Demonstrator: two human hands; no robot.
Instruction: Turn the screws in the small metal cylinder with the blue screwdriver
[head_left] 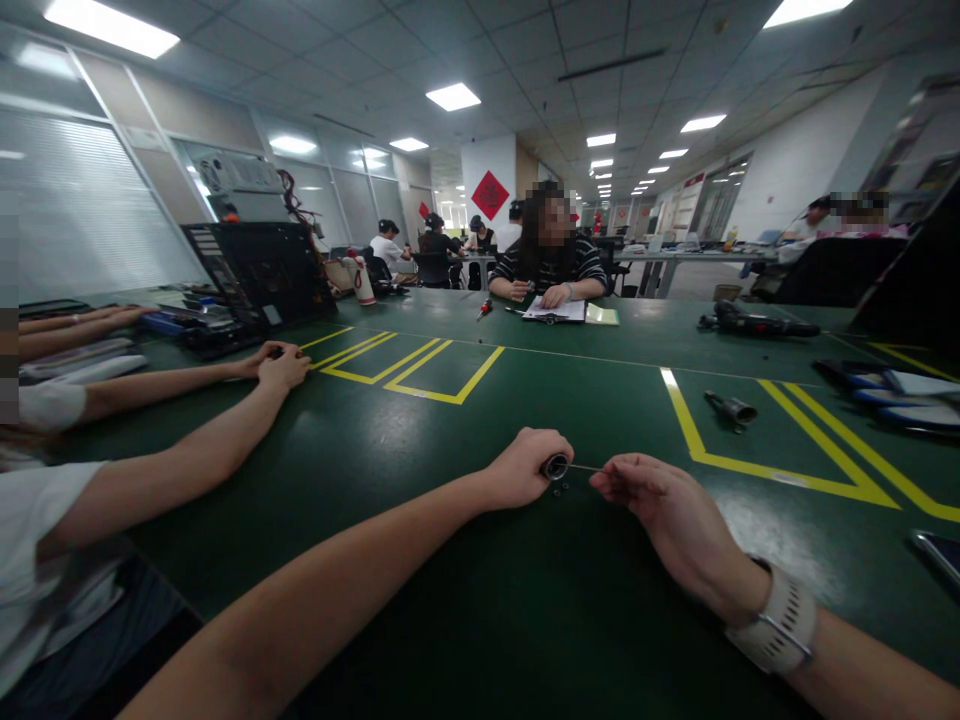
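Observation:
My left hand [525,468] is closed around a dark round part with a hollow, metal-rimmed end [556,467], which faces right. Between the fingertips of my right hand [660,500] is pinched a thin metal rod [585,467]. The rod's far end reaches the rim of the round part; whether it goes inside I cannot tell. Small dark ring-like pieces [561,489] lie on the green table just below the round part. My right wrist wears a light watch strap [776,620].
Inside yellow tape lines [787,480] at right lies a dark conical tool part [731,408]. Beyond is a black power tool [757,320]; a phone [937,555] sits at the right edge. A co-worker's hands [281,365] work at left, and another person [551,260] sits opposite with papers.

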